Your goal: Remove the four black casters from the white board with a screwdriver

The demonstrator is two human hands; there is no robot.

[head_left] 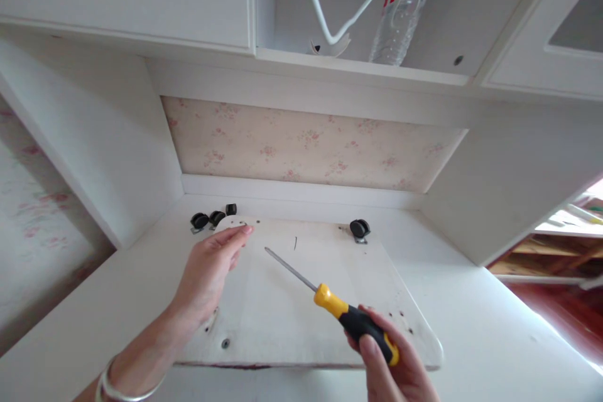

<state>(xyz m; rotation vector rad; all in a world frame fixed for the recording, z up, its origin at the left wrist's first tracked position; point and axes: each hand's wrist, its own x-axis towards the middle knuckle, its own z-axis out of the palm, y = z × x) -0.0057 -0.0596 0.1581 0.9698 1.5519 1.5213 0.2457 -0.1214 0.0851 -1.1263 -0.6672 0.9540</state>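
Note:
My right hand (pixel 386 358) is wrapped around the handle of a yellow-and-black screwdriver (pixel 332 301), whose bare metal shaft points up and left above the board. My left hand (pixel 207 270) is closed in a pinch over the board's far left corner. A tiny dark thing shows at its fingertips, too small to name. Below both hands lies a flat white board (pixel 292 314) with rounded corners and several holes. A black caster wheel (pixel 360 230) with a metal plate stands at its far right corner; I cannot tell whether it is fastened.
Several loose black casters (pixel 200 221) sit on the white desktop (pixel 471 320) beyond the board's left corner. Overhead, a cabinet shelf (pixel 367 67) holds a clear plastic bottle (pixel 400 16) and a hanging white cable (pixel 358 16). White side panels (pixel 509 182) enclose the desk.

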